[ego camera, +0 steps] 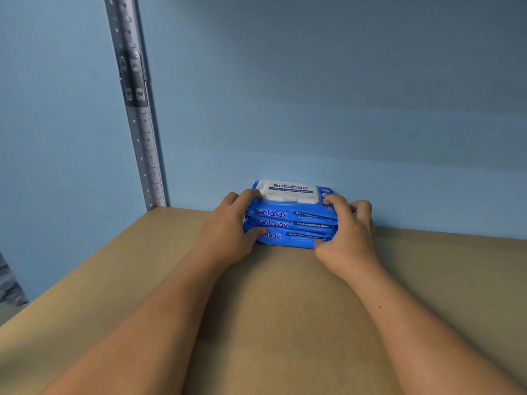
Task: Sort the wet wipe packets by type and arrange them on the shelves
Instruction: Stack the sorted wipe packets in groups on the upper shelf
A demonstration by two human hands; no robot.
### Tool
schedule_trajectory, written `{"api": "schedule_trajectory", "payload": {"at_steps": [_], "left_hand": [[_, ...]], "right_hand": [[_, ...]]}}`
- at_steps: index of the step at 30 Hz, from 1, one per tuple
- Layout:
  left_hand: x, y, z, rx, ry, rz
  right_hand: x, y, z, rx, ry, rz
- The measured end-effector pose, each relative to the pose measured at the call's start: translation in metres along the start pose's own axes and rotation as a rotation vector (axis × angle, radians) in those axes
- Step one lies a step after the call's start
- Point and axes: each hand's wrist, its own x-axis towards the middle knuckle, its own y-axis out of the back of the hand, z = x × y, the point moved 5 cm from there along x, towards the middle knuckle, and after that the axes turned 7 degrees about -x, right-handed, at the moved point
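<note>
Snugly, left hand (225,228) and right hand (346,236) sandwich packets (291,223).

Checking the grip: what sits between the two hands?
A stack of blue wipe packets, gripped by the left hand and right hand, in the head view.

The left hand (228,226) covers the left ends of the packets in the stack (291,223), so the bottom one's brand name reads only "abax". The right hand (348,232) hides the right ends and half of a round badge on the top packet. The fine print under the "Antibacterial Wipes" lines is too small to read. The stack's back is out of sight; whether it touches the wall (313,109) cannot be told. Both forearms (171,323) run off the bottom edge, the shelf (271,323) off the bottom and both sides, the post (142,138) off the top. A blurred grey patch (8,283) at the left edge is unidentifiable
</note>
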Motion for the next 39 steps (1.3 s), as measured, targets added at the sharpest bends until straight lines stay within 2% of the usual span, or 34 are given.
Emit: {"api": "schedule_trajectory", "payload": {"at_steps": [18,24,29,34,39], "left_hand": [[-0.001,-0.004,0.002,0.003,0.007,-0.002],[-0.016,0.004,0.01,-0.008,0.048,0.021],[-0.052,0.025,0.035,0.136,0.072,-0.029],[-0.12,0.052,0.068,0.214,0.064,-0.141],[-0.192,0.079,0.1,0.29,-0.029,-0.19]], "right_hand": [[0.002,-0.004,0.005,0.029,0.004,0.052],[-0.013,0.011,-0.008,-0.076,-0.057,0.103],[-0.053,0.035,-0.034,-0.175,0.071,0.087],[-0.115,0.067,-0.052,-0.205,0.139,-0.066],[-0.178,0.099,-0.069,-0.145,0.152,-0.075]]}}
